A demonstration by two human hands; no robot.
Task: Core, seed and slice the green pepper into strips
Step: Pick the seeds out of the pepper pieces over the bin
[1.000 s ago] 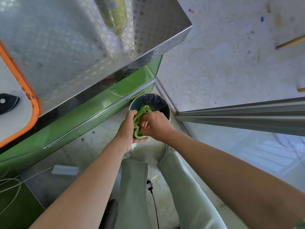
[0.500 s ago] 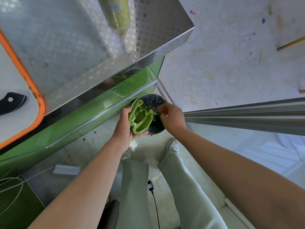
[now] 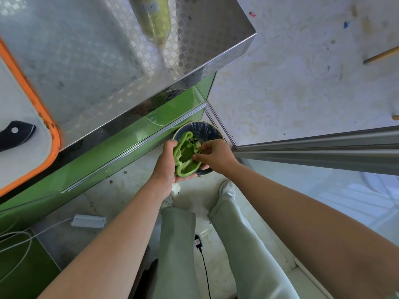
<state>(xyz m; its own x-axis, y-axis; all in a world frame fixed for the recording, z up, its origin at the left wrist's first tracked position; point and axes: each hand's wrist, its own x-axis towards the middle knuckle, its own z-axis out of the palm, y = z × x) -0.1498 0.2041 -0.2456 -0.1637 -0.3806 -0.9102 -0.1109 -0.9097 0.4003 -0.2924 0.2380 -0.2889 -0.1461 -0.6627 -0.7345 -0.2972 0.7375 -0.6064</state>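
A cut-open green pepper half (image 3: 184,157) faces up with its hollow inside showing. My left hand (image 3: 167,165) cups it from the left and below, over a small bin (image 3: 205,131) lined with a dark bag on the floor. My right hand (image 3: 212,156) is at the pepper's right rim, its fingertips pinched together on the inner flesh there. A black knife handle (image 3: 16,134) lies on the white cutting board with an orange rim (image 3: 46,117) at the far left of the steel counter.
The steel counter (image 3: 112,61) with a green front juts over the bin's left side. A yellowish bottle (image 3: 154,18) stands on it. A metal rail (image 3: 313,147) runs right of the bin. My legs, a cable and a white adapter (image 3: 88,221) are on the floor below.
My right hand lifted off the pepper, exposing its hollow inside, then came back to pinch at its right rim. The view shifted, bringing the knife handle further into sight.
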